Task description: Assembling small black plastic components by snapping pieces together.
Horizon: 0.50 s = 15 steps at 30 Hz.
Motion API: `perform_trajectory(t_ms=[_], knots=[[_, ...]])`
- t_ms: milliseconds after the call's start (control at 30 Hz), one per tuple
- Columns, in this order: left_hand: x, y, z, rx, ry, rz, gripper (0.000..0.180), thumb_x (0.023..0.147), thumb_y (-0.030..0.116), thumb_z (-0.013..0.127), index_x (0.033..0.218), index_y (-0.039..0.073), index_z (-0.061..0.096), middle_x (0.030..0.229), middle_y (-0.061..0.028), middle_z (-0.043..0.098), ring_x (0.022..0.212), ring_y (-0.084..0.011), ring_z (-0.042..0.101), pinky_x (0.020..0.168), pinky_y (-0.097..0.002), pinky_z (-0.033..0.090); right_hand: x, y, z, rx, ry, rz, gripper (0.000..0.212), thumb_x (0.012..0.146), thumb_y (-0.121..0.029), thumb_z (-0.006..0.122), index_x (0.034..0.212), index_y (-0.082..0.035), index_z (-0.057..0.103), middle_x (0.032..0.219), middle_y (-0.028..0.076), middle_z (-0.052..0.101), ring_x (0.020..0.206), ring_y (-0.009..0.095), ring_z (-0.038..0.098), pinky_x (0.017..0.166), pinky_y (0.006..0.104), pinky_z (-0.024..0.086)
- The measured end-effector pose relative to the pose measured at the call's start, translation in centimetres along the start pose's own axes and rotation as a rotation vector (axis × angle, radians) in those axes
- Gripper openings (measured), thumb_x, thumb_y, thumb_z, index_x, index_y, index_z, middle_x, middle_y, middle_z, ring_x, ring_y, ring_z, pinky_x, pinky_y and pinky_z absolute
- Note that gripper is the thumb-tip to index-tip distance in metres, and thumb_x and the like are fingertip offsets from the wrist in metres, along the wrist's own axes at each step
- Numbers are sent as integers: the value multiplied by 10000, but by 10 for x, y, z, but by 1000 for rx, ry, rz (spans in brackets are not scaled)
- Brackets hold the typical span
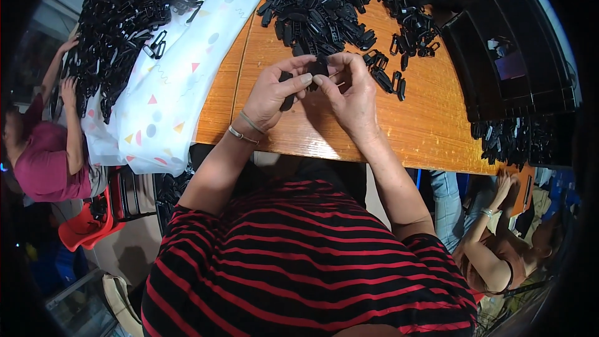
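Note:
Above the wooden table, both my hands meet on a small black plastic part (pixel 317 73). My left hand (pixel 277 90) pinches it between thumb and fingers from the left, and a second dark piece (pixel 286 91) sits tucked in its palm. From the right, thumb and fingertips of my right hand (pixel 355 93) close on the same part. Its exact kind is hard to make out, as the fingers cover much of it. Just beyond my hands lies a large heap of black plastic parts (pixel 318 15), several of them oblong with open frames.
A white patterned cloth (pixel 181 87) covers the table's left side, with another black heap (pixel 137 19) on it. Loose parts (pixel 390 81) lie right of my hands. A black box (pixel 511 56) stands at the right. People work at left (pixel 53 156) and right (pixel 493 249).

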<state>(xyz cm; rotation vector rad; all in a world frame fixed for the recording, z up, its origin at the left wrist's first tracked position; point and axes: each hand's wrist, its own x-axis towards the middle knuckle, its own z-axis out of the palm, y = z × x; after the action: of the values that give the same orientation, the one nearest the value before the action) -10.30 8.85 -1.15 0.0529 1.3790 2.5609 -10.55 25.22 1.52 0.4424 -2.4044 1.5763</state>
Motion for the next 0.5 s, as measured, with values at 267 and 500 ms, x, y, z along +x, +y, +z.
perform_trajectory(t_ms=[267, 500], knots=[[1, -4, -8, 52, 3, -16, 300, 861, 92, 666, 1135, -14, 606, 849, -17, 634, 679, -52, 533, 626, -182, 434, -3, 2, -7, 11, -70, 24, 242, 813, -30, 718, 1035, 12, 630, 861, 44, 590, 707, 83, 598, 610, 212, 498], [-5, 3, -2, 140, 38, 59, 290, 858, 75, 660, 1128, -19, 608, 822, -8, 643, 675, -45, 535, 624, -177, 431, -6, -3, -5, -52, -34, -51, 213, 828, -31, 698, 1028, 12, 636, 865, 54, 581, 689, 87, 599, 597, 212, 488]])
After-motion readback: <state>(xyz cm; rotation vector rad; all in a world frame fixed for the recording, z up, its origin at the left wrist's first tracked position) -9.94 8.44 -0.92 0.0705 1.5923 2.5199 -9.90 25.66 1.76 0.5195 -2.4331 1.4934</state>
